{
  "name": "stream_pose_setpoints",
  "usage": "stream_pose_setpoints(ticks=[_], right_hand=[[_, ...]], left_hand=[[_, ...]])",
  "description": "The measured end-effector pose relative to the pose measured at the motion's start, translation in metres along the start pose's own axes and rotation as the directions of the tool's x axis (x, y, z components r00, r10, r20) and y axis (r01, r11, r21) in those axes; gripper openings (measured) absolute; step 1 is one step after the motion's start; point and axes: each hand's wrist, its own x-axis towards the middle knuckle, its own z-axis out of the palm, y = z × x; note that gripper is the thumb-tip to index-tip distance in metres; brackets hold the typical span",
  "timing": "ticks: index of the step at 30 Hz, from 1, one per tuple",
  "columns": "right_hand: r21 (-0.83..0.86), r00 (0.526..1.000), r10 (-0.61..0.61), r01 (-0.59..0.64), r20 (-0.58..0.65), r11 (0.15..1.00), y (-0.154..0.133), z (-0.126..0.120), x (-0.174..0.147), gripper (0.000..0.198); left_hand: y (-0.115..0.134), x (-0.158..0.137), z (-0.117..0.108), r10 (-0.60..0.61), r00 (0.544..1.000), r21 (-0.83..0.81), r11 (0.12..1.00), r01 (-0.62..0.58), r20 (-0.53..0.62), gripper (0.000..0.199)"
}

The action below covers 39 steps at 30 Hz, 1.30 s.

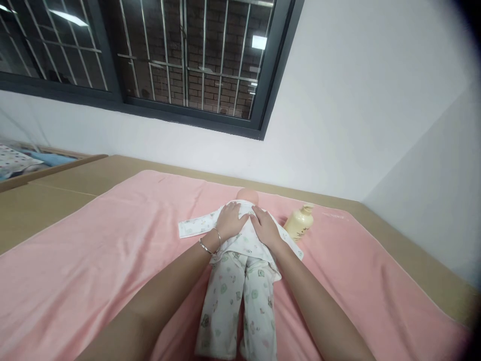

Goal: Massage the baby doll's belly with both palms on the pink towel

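A baby doll (247, 196) lies on a pink blanket, dressed in a white patterned top (244, 244) and matching trousers (222, 296). My left hand (230, 220) rests flat on the left side of the doll's upper body, fingers stretched out toward its head. On the other side my right hand (265, 225) lies flat too, its thumb close to my left thumb. Both palms press on the top's cloth and grip nothing. One sleeve spreads out to the left; the other is partly hidden by my right forearm. Only the crown of the head shows.
A pale yellow pump bottle (299, 221) stands right of the doll on the pink blanket (124, 240). Beneath is a tan surface (63, 200) against a white wall. A barred window (188, 60) is above. Folded cloths (17, 161) lie at far left behind a raised edge.
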Motion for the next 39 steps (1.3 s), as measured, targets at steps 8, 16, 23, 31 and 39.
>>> stream_pose_setpoints(ticks=[8,16,23,31,39], right_hand=[[-0.240,0.986,0.167,-0.160,0.010,0.958,-0.011,-0.002,-0.004,0.062],[-0.237,0.979,0.144,-0.106,0.147,0.966,-0.050,-0.013,-0.023,0.061],[-0.118,0.985,0.107,-0.091,0.136,0.989,-0.035,-0.010,-0.014,0.061],[-0.134,0.986,0.159,-0.151,0.047,0.979,-0.011,-0.005,0.000,0.061],[-0.231,0.984,0.090,-0.053,0.153,0.972,-0.050,-0.005,-0.025,0.059]], left_hand=[[-0.005,0.002,-0.009,0.044,0.995,-0.027,0.999,-0.042,0.089,0.054],[0.023,-0.013,-0.043,0.143,0.957,0.081,0.982,-0.169,0.254,0.037],[0.005,0.003,-0.028,0.075,0.980,-0.038,0.997,-0.069,0.185,0.039],[-0.002,0.001,-0.009,-0.005,0.996,-0.003,1.000,0.005,0.086,0.050],[0.024,-0.017,-0.017,0.069,0.980,0.151,0.984,-0.098,0.188,0.048]])
